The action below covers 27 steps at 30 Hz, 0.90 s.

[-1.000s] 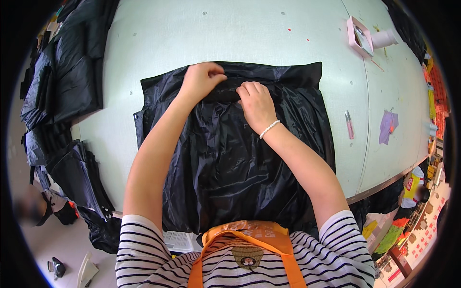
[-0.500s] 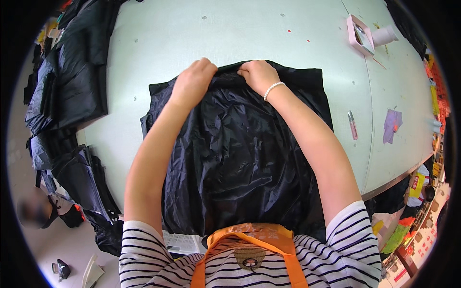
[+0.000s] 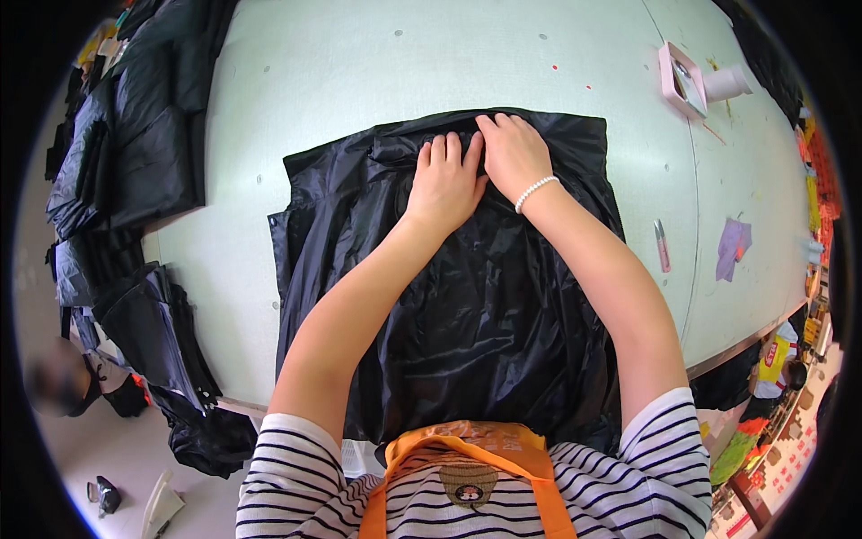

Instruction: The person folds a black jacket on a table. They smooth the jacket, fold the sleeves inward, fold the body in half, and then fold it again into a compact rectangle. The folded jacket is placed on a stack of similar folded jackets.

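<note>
A shiny black garment (image 3: 485, 296) lies spread on the pale green table in front of me, its far edge folded and wrinkled. My left hand (image 3: 444, 184) rests palm down on the cloth just short of that edge, fingers stretched and slightly apart. Right beside it, my right hand (image 3: 518, 160) has its fingers bent and closed on the garment's far edge; the fingertips are partly hidden. A white beaded bracelet (image 3: 536, 191) circles my right wrist.
Piled black garments (image 3: 153, 144) cover the table's left side. To the right lie a small pink-handled tool (image 3: 663, 247) and a purple cloth scrap (image 3: 734, 249). A pink tray (image 3: 680, 83) stands at the far right beside a white cylinder (image 3: 725, 83). Another person (image 3: 67, 377) is at lower left.
My left hand has released the far edge, moved right and flattened on the cloth next to my right hand. The right hand has shifted slightly right.
</note>
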Each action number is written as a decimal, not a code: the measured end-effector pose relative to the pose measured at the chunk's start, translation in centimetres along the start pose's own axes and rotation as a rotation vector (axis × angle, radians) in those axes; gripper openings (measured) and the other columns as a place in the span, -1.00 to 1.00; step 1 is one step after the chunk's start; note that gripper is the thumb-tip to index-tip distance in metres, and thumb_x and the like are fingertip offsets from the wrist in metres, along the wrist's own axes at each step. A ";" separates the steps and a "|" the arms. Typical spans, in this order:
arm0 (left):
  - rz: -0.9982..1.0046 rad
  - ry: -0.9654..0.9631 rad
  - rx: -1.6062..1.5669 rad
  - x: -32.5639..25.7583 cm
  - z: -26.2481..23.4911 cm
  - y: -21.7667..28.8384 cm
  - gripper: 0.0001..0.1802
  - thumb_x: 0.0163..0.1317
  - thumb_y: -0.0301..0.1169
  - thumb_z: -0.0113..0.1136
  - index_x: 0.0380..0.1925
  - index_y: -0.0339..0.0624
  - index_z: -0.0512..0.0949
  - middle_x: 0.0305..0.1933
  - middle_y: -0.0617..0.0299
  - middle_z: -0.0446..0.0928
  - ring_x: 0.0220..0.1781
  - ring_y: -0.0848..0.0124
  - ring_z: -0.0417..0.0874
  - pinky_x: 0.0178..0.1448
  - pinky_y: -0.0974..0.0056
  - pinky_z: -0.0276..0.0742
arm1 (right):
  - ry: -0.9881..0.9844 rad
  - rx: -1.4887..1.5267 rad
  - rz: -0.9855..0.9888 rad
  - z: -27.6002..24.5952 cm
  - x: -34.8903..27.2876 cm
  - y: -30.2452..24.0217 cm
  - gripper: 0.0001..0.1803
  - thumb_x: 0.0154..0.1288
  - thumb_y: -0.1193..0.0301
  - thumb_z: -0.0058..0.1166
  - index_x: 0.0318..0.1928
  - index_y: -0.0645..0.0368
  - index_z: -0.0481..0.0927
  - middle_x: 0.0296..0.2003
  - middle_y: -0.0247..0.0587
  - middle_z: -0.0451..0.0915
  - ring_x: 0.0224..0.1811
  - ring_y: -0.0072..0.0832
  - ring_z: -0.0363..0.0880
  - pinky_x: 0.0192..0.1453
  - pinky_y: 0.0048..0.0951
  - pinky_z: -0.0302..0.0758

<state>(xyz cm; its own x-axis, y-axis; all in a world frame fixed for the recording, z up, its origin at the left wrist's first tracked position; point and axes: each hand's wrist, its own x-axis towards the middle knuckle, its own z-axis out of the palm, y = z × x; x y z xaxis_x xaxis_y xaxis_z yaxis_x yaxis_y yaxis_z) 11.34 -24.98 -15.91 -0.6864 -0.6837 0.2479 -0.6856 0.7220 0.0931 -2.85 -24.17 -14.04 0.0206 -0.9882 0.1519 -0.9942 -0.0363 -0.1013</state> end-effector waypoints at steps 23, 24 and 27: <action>0.020 -0.181 -0.140 3.4 0.4 5.0 -0.35 0.20 -0.08 0.17 0.22 -0.15 0.33 0.11 -0.04 0.39 0.06 0.11 0.43 -0.07 0.24 0.59 | 0.003 0.493 0.274 1.6 -3.6 9.2 -0.89 0.03 0.53 0.23 -0.36 0.17 0.61 -0.29 -0.19 0.58 -0.08 -0.23 0.50 0.02 -0.29 0.47; 0.007 -0.162 -0.130 3.3 0.4 5.1 -0.42 0.20 -0.10 0.17 0.18 -0.12 0.39 0.11 -0.04 0.38 0.06 0.10 0.43 -0.08 0.23 0.60 | 0.020 0.529 0.280 1.4 -3.7 9.1 -0.89 0.03 0.53 0.23 -0.37 0.17 0.61 -0.31 -0.20 0.58 -0.10 -0.23 0.51 0.00 -0.29 0.47; -0.049 -0.157 -0.171 3.7 0.4 5.4 -0.49 0.18 -0.11 0.19 0.07 -0.11 0.49 0.10 -0.04 0.39 0.07 0.10 0.42 -0.10 0.25 0.60 | 0.183 0.572 0.259 1.1 -4.3 8.4 -0.91 0.03 0.52 0.22 -0.39 0.17 0.61 -0.36 -0.24 0.58 -0.17 -0.26 0.53 -0.08 -0.29 0.49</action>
<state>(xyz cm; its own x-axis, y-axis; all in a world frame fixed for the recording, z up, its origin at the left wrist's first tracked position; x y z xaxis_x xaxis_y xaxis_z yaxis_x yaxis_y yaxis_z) 5.04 -23.64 -14.85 -0.6917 -0.7170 0.0870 -0.6772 0.6857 0.2669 -11.13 -20.42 -16.58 -0.2807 -0.9360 0.2126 -0.7504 0.0759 -0.6566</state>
